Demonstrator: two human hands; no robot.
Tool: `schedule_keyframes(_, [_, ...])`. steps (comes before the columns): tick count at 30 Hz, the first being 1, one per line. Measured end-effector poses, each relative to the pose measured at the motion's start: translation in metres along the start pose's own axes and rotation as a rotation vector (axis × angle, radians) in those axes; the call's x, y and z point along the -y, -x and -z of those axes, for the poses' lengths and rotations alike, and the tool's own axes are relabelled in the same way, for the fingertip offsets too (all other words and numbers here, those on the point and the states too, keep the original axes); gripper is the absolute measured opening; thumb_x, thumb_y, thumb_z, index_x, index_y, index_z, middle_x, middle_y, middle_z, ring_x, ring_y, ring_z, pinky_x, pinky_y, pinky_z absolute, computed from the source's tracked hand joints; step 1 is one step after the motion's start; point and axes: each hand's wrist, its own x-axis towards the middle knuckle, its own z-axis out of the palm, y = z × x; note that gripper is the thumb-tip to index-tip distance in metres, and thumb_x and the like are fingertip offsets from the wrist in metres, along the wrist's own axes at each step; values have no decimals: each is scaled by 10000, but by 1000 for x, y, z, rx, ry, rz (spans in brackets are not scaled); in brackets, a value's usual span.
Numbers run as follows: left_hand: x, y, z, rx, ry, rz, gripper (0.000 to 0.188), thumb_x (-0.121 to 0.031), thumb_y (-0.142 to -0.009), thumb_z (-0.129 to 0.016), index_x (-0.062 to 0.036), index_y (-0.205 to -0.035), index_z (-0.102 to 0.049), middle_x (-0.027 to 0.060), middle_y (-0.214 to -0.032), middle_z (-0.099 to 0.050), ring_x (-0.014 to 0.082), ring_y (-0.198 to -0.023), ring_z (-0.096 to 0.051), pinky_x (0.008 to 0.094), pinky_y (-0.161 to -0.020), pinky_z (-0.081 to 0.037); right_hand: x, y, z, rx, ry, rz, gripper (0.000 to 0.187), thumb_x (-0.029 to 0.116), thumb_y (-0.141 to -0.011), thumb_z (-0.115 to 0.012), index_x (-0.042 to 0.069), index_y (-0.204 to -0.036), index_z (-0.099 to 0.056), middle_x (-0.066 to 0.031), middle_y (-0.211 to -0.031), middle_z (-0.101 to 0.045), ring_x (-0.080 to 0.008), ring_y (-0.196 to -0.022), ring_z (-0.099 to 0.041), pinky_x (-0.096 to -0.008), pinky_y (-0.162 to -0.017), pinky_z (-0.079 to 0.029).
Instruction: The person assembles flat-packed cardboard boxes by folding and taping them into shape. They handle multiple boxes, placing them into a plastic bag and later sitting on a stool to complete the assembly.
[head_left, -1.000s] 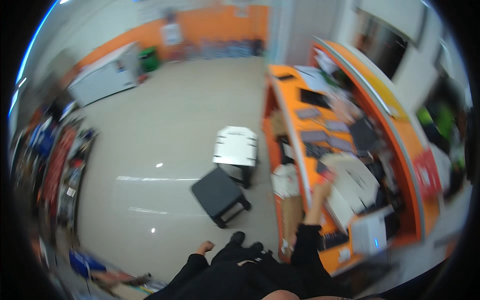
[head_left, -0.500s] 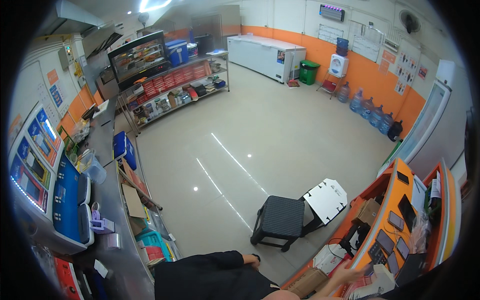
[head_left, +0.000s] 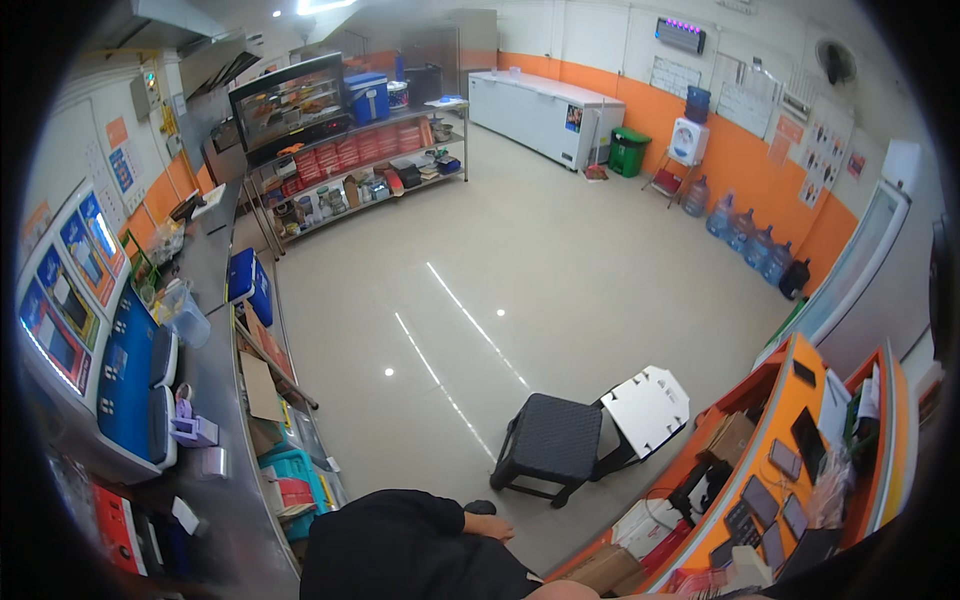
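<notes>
Beyond the black sleeve (head_left: 400, 535), my left hand (head_left: 489, 526) hangs low in front of me, fingers loosely extended and holding nothing that I can see. A small dark rounded shape (head_left: 480, 507) shows just beside it, perhaps a shoe tip. Only a bare patch of my right arm (head_left: 560, 592) appears at the lower edge; the hand is out of the picture. On that side, the orange counter (head_left: 690, 545) carries several phones (head_left: 760, 498), a black keypad (head_left: 741, 525) and a pale device (head_left: 750, 568). A cardboard box (head_left: 603, 570) sits below the counter top.
A black stool (head_left: 547, 440) and a white-topped stool (head_left: 645, 410) stand ahead on the tiled floor (head_left: 380, 250). Along the left runs a steel counter (head_left: 240, 500) with drink dispensers (head_left: 130, 380). Farther off are a shelf rack (head_left: 360, 165), a chest freezer (head_left: 540, 115) and water bottles (head_left: 740, 230).
My right hand, earlier over the orange counter beside the pale device, has dropped out of the picture. My left hand sits slightly lower and farther left. The view has shifted a little.
</notes>
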Motion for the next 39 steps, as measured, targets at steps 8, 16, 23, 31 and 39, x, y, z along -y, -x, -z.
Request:
schedule_keyframes(8, [-10,47,50,-97,73,111,297,-283,-923,-471,7,-982,-449,248,-891,-590,399,-872,-601,487,-724,-467,15,-14,3,8,-37,-27,415,289,-836,-581,5,-1138,-563,-198,-1013,-621,-335,-963,-590,-416,-857,-464])
schedule_keyframes(16, [62,89,99,152,369,367,318,-285,-897,-503,17,-980,-559,249,-941,-623,390,-915,-605,452,-743,-475,45,-42,-1,-35,-129,-69,378,239,-851,-533,5,-1147,-562,-223,-1062,-609,-366,-998,-582,-431,-863,-460])
schedule_keyframes(23, [193,116,167,596,106,450,329,-288,-888,-527,-16,-1031,-647,231,-1031,-636,385,-996,-600,439,-803,-478,105,-67,-27,-92,-299,-129,354,195,-865,-491,6,-1155,-561,-245,-1104,-599,-394,-1029,-575,-445,-868,-457])
schedule_keyframes(31, [257,63,170,941,315,155,480,-438,-792,-621,-47,-1069,-663,212,-1142,-601,350,-1112,-543,419,-955,-396,115,-80,-89,54,-521,-230,366,262,-874,-518,24,-1147,-563,-177,-1167,-601,-320,-1091,-563,-380,-890,-437])
schedule_keyframes(39, [380,-188,150,-360,-61,353,959,-547,-679,-708,48,-1332,-335,323,-1398,-251,467,-1288,-290,490,-1056,-272,-7,-132,-45,-71,-813,-207,342,253,-865,-529,28,-1120,-562,-191,-1076,-603,-342,-1051,-568,-416,-879,-439])
